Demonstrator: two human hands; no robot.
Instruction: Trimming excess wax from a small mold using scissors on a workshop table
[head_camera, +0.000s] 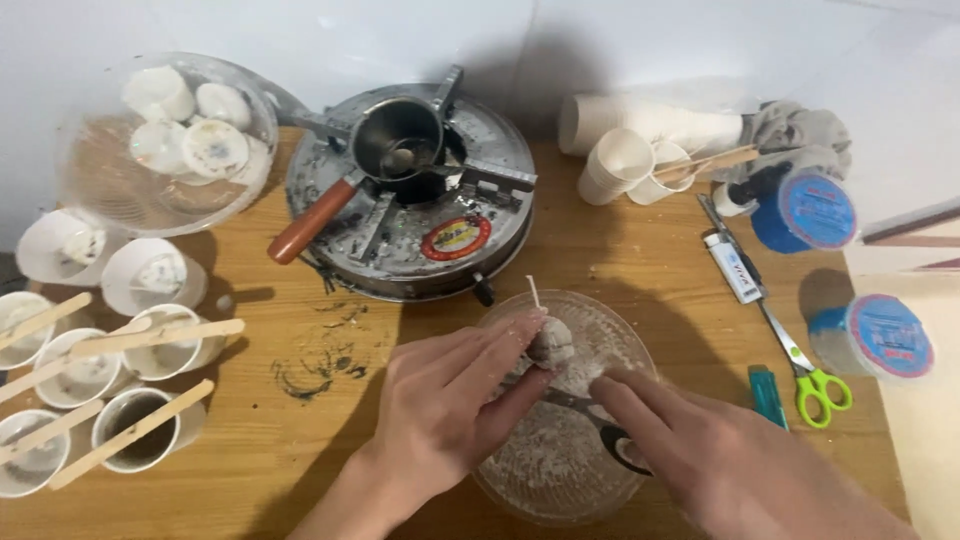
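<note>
Wooden table: stove, paper cups, scissors ring hands.

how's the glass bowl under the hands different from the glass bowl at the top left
The bowl under the hands sits at the near edge of the table and holds white crumbs and powder; the left hand holds a small white candle over it. The top-left bowl sits at the far corner, untouched, and holds several whole white candle pieces. Both are clear, round and much alike in size.

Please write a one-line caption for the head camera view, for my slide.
Left hand holds a small white candle over a glass bowl while the right hand works black-handled scissors.
</note>
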